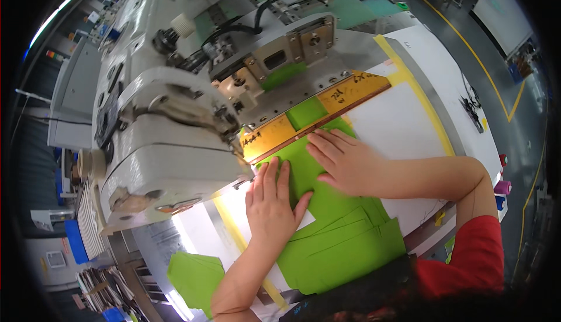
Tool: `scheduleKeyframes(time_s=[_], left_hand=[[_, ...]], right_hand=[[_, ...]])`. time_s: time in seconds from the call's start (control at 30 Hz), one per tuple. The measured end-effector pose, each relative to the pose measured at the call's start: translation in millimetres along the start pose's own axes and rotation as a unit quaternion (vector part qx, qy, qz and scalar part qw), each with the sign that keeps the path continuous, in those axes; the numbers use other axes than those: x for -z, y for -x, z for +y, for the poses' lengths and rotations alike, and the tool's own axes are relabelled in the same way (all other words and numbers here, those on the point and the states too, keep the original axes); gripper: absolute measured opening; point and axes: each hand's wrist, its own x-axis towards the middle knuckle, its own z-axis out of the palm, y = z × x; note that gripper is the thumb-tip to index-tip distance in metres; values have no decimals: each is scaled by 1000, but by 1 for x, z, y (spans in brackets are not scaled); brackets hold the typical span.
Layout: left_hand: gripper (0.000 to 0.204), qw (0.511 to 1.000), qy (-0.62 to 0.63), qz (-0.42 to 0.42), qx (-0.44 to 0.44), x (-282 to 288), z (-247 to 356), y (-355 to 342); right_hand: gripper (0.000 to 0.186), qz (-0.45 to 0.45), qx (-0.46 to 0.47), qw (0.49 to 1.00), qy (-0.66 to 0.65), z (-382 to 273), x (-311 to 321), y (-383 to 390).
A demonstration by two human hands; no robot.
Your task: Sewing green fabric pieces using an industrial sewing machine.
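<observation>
My left hand (272, 211) lies flat with spread fingers on a bright green fabric piece (301, 173). To its right, my right hand (350, 161) presses flat on the same piece, its fingertips close to a yellow-orange template plate (272, 142) with a brown edge strip. The fabric's far end runs up to this plate, and green shows through its cut-out window (307, 113). Just left of my left fingertips is the pale sewing machine head (169, 167). Overlapping green fabric pieces (345, 249) lie in front of me, below my hands.
A second green fabric pile (196, 281) lies at the lower left. Above the plate stands a metal clamp frame (274, 59) with black cables. Yellow tape (418, 97) marks the white work surface. Thread spools (502, 188) stand at the right edge, near dark loose threads (470, 109).
</observation>
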Motion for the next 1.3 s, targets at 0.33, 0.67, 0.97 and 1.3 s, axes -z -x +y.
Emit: scheduleKeyframes(time_s=[0.33,0.67,0.97,1.3], left_hand=[[67,1000,15,-6,3,-1,-2,4],[65,1000,-13,8,-12,0,-2,4],[67,1000,-4,7,-1,1,-1,4],[64,1000,-13,4,-3,4,-2,3]], right_hand=[[61,-25,-11,999,24,-1,11,1],[58,-24,7,999,42,1,17,-1],[59,-34,10,999,13,6,16,0],[58,-54,23,998,34,10,18,-2]])
